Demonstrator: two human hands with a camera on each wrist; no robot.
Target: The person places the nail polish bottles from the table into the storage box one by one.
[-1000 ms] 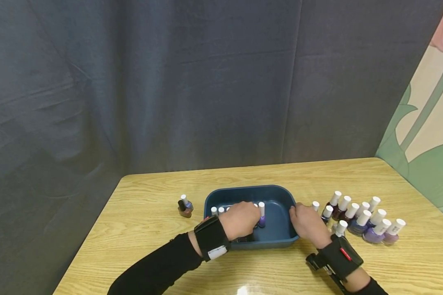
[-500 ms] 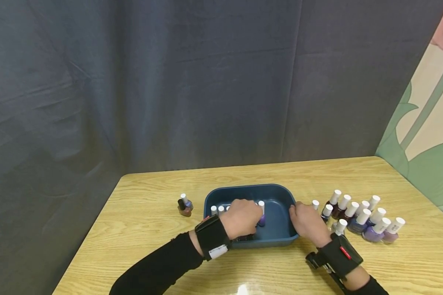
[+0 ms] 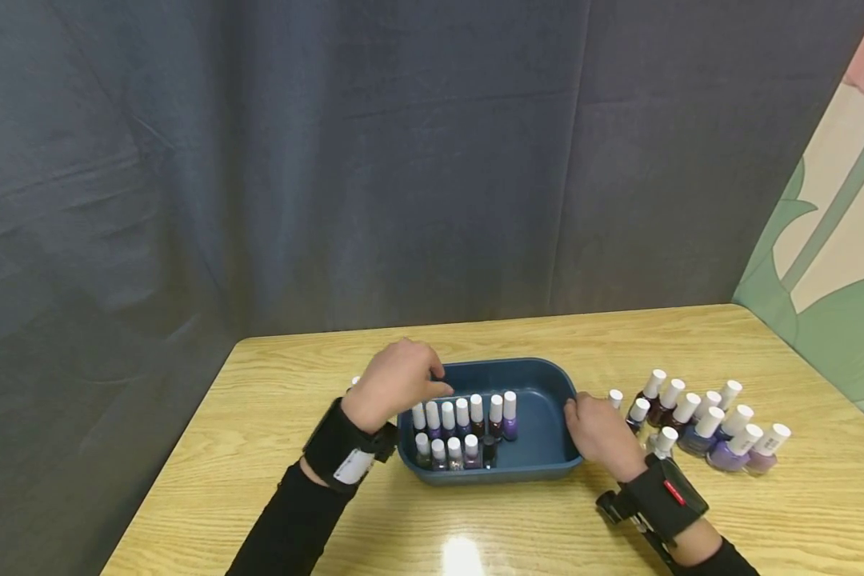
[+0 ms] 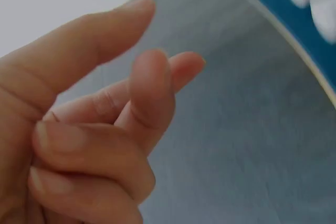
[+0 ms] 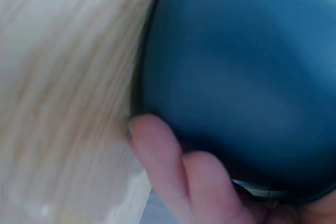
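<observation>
A dark blue plastic bin stands on the table, with nail polish bottles in two rows inside. The back row has white caps; the front row ends in a black-capped bottle. Above the bin's left end is my left hand, empty, its thumb and index finger apart and its other fingers loosely bent. My right hand grips the bin's right rim; in the right wrist view its fingers lie against the bin's wall.
Several white-capped nail polish bottles stand in a group right of the bin, close to my right hand. A white cap shows behind my left hand. A dark curtain hangs behind the table.
My left hand has risen out of the bin and moved left, uncovering the two rows of bottles. It now covers most of the two bottles left of the bin. My right hand stays on the rim.
</observation>
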